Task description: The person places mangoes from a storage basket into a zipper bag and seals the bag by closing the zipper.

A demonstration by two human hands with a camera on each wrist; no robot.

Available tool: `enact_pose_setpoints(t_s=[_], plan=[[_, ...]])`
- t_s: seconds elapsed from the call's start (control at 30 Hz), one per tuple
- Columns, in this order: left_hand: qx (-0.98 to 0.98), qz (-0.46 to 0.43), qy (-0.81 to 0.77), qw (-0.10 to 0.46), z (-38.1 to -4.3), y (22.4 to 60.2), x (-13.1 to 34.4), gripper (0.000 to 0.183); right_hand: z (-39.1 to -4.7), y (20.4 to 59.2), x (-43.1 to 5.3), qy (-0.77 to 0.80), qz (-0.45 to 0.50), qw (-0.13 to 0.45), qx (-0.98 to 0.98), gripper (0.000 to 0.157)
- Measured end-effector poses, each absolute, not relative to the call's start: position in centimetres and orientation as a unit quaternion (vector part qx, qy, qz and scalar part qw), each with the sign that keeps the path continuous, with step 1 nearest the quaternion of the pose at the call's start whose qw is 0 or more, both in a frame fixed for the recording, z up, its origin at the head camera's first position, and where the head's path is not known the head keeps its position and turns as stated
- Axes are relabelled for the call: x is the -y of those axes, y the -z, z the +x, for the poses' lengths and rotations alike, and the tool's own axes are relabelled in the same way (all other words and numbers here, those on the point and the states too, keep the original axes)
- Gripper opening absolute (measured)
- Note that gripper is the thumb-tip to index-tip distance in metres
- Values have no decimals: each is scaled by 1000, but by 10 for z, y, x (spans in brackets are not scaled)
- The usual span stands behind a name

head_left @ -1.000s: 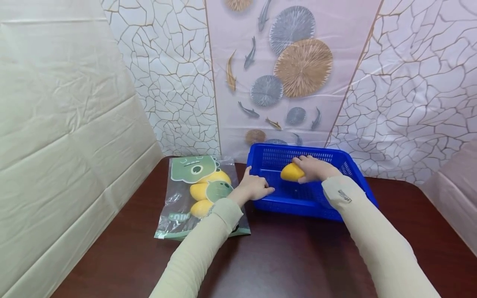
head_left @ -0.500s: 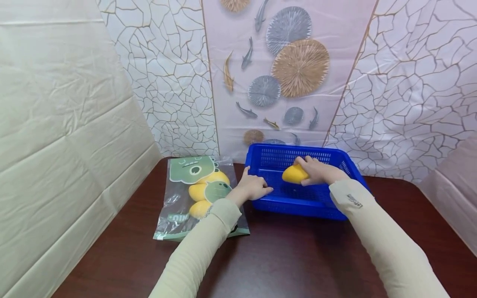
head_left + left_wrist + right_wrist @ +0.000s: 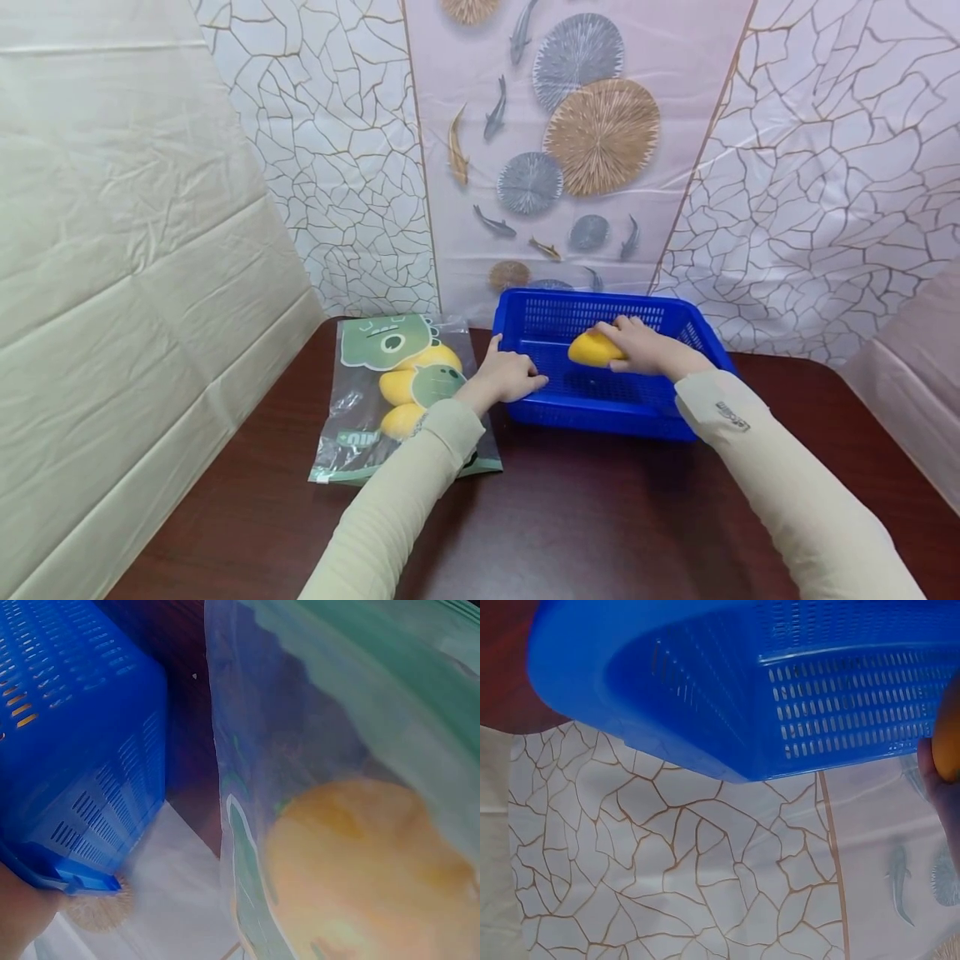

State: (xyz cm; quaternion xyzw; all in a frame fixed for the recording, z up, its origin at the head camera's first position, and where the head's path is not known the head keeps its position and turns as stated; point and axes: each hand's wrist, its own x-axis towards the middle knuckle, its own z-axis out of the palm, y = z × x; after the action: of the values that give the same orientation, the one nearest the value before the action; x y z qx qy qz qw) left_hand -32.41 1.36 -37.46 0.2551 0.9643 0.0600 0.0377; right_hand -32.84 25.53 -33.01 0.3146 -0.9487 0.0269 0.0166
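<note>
My right hand (image 3: 637,346) holds a yellow mango (image 3: 592,348) over the inside of the blue plastic basket (image 3: 600,408), fingers over its top and thumb on the near side. In the right wrist view the mango (image 3: 949,735) shows at the right edge, with fingertips against it. My left hand (image 3: 506,377) grips the basket's left rim, its thumb reaching over the inner side. Left of the basket lies a clear zip bag (image 3: 352,408) with green cartoon print and several mangoes (image 3: 397,387) inside; my left forearm hides part of it.
Both the basket and bag lie on a dark reddish-brown table (image 3: 570,517). Behind them hangs a patterned cloth (image 3: 360,167) with fish and round motifs, close to the basket's far rim. A cream cloth (image 3: 150,250) runs along the left side.
My right hand and the mango have shifted slightly right within the basket, and the right forearm has swung right. The left hand keeps its place on the rim.
</note>
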Motion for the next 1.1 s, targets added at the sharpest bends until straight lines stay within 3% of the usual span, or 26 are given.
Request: enact_pose_setpoints(t_s=[0.53,1.1], plan=[[-959,270,-85,15,-324,374,-10,34,-314,333,-259,-24,293,83,952,48],[-949,290,-117,-30,-326,377,-9,28,-303,333,-266,-46,229,76,969,53]])
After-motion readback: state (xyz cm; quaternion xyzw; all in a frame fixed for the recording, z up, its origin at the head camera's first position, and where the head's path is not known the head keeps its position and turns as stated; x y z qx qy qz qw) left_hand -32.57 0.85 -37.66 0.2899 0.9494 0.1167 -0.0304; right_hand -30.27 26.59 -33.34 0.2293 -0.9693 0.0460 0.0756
